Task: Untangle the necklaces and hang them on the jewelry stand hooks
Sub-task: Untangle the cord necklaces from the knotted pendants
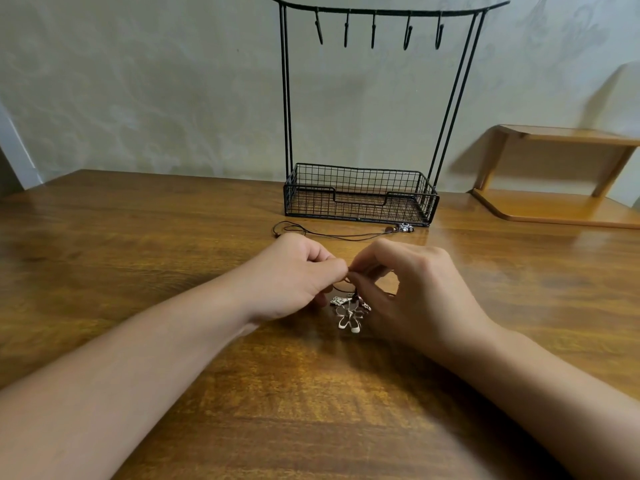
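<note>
Wooden table [173, 237] carries all. Left hand [294, 278] and right hand [415, 289] meet fingertip to fingertip, both pinching the dark cord of the tangled necklaces [349, 311], probably to loosen a knot. Beyond lies one freed necklace [339, 233], before the jewelry stand [360, 199]; its hooks [373, 31] are bare.

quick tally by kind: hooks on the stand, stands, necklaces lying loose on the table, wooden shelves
hooks: 5, all bare
jewelry stand: 1
loose cord necklace: 1, in front of the stand's basket
wooden shelf: 1
total: 8
The tangle between the hands is not counted.
</note>
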